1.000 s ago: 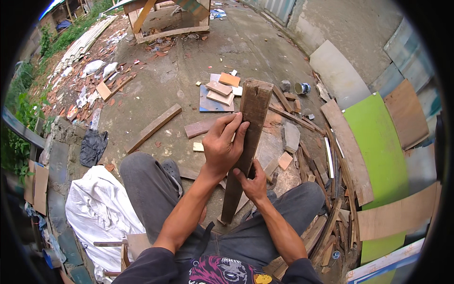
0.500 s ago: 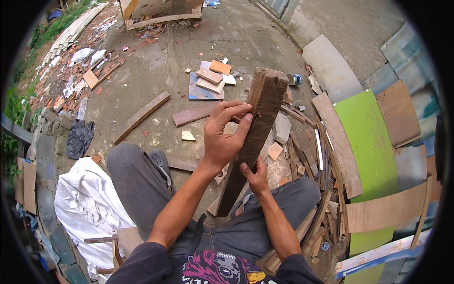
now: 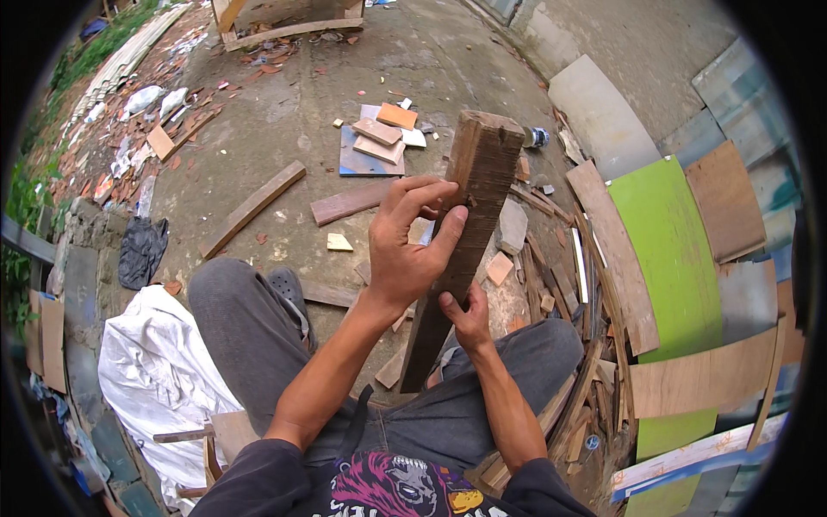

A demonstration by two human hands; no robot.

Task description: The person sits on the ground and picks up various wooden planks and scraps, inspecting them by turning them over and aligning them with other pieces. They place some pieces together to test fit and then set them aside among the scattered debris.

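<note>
A long, dark, weathered wooden beam (image 3: 475, 202) is held up in front of me, its far end raised and its near end down between my knees. My left hand (image 3: 412, 237) grips its left side, thumb on the dark face and fingers bent near the edge. Lower down, my right hand (image 3: 469, 315) holds the beam from the right, its thumb against the face and its other fingers mostly hidden behind the wood. Past the left hand, a reddish-brown plank (image 3: 351, 203) lies on the ground.
A small stack of wood offcuts (image 3: 379, 142) lies ahead on a blue-grey board (image 3: 362, 164). At left are a loose wooden bar (image 3: 254, 208), a black plastic bag (image 3: 142, 252) and a white cloth (image 3: 164, 362). Scrap strips (image 3: 594, 370) and a green panel (image 3: 668, 258) line the right.
The beam's upper end has shifted slightly left and up in the view, and the background has moved a little with my head. Both hands keep their hold on the beam.
</note>
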